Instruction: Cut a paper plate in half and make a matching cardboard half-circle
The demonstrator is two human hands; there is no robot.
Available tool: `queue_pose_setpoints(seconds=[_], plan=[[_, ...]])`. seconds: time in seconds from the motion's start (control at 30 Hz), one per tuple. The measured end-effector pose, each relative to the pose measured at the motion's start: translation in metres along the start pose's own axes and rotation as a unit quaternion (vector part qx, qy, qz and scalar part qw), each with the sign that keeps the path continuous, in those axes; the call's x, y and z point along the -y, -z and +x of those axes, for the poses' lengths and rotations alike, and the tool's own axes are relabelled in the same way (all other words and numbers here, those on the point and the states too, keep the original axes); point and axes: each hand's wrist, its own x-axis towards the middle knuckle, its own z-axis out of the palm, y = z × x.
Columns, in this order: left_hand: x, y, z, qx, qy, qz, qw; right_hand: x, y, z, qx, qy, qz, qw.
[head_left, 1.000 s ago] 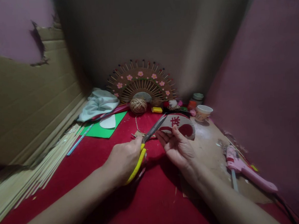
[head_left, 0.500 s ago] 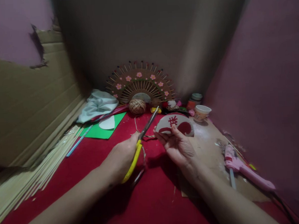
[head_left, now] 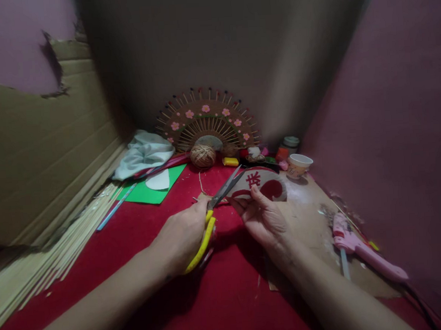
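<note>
Compared with half a second earlier, we see the blades of the scissors (head_left: 211, 218) parted rather than together, now at the left edge of the card piece (head_left: 275, 185). The left hand (head_left: 180, 237) is curled around the yellow handles; the right hand (head_left: 264, 221) pinches the card, raised above the red cloth (head_left: 229, 304), between thumb and fingers. We note a red character on the card, too blurred to read. We cannot tell what the paper cup (head_left: 299, 168) holds.
</note>
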Motion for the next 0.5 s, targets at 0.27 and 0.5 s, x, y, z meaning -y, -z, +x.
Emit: queue_pose_setpoints(seconds=[0.27, 0.5], plan=[[0.0035, -0.0053, 0.0006, -0.002, -0.010, 0.042, 0.999, -0.0016, 0.0034, 0.0027, -0.016, -0.001, -0.001, 1.000], [-0.0022, 0.0010, 0.0014, 0.033, 0.027, 0.090, 0.995, -0.0027, 0.0035, 0.0021, -0.021, -0.003, 0.005, 1.000]])
